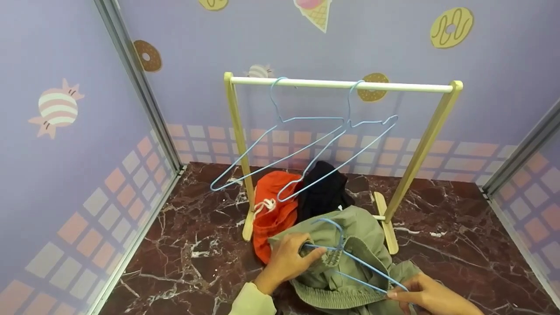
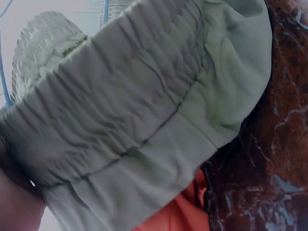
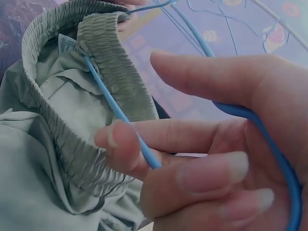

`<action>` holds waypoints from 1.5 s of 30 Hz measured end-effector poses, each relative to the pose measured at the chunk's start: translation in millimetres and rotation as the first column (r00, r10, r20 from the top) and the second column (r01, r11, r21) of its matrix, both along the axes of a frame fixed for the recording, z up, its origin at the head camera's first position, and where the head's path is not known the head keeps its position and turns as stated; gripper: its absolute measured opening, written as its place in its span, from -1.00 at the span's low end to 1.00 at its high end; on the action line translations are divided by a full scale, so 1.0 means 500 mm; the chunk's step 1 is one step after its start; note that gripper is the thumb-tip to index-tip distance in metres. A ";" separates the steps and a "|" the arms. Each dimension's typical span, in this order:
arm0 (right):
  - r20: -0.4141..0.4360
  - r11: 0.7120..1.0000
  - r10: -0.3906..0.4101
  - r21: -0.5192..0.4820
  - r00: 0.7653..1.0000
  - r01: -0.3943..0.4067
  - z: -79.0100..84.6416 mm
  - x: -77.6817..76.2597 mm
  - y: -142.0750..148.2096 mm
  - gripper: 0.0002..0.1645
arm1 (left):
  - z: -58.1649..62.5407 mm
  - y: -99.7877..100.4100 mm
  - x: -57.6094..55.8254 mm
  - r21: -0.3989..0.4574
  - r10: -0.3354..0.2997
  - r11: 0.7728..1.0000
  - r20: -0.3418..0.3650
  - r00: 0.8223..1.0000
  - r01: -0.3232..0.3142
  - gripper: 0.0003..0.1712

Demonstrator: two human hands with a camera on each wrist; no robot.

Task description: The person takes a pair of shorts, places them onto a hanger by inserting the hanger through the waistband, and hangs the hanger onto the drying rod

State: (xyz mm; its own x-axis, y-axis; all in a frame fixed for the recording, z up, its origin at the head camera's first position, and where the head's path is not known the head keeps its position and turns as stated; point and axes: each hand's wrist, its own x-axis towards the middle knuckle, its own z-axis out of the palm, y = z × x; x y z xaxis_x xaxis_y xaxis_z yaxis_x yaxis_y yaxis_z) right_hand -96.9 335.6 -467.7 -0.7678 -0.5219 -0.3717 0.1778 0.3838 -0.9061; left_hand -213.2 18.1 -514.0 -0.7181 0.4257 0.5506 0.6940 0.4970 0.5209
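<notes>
The right hand [image 1: 431,295] curls its fingers round one end of a blue hanger [image 1: 372,268]; the left hand [image 1: 288,259] grips the waistband [image 1: 339,300] of a green garment [image 1: 361,218], bunched before orange [image 1: 276,188] and black garments [image 1: 326,192]; two more hangers [image 1: 282,158] hang on the rack [image 1: 417,162]

"How does the garment [image 1: 363,227] look?"

"Grey-green, with a gathered elastic waistband [image 2: 110,91]. It lies bunched over the dark marbled surface [image 1: 459,262], the waist gaping, a pale label [image 3: 67,43] showing inside."

"And the hanger [image 3: 111,96]?"

"Thin blue wire, slanted across the waist opening, its hook free. One arm passes in at the waistband, though how far is hard to tell."

"What are the hands on?"

"The left hand [image 1: 291,258] grips the waistband beside the wire; the right hand [image 1: 426,295] holds the hanger's other end."
</notes>
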 end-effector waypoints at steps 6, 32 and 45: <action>-0.057 0.999 0.042 -0.005 0.997 -0.042 0.003 0.001 -0.007 -0.49 | -0.001 0.011 0.010 0.026 0.036 0.999 -0.055 0.998 -0.034 -0.54; -0.184 0.991 0.106 -0.057 0.977 -0.118 0.003 0.011 -0.018 -0.59 | 0.007 0.059 0.041 0.123 0.158 0.984 -0.235 0.959 -0.132 -0.25; -0.161 0.994 0.110 -0.013 0.981 -0.113 0.042 0.011 -0.017 -0.57 | 0.024 0.067 0.031 0.163 0.104 0.985 -0.255 0.961 -0.063 -0.31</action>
State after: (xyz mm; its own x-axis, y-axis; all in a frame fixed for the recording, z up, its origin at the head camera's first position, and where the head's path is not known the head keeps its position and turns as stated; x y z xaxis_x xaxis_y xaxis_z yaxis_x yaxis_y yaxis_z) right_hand -91.2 327.3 -446.9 -0.7530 -0.6139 -0.2370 -0.0123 0.3732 -0.9277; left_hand -197.7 51.5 -502.0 -0.5695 0.2676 0.7772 0.7756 0.4882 0.4002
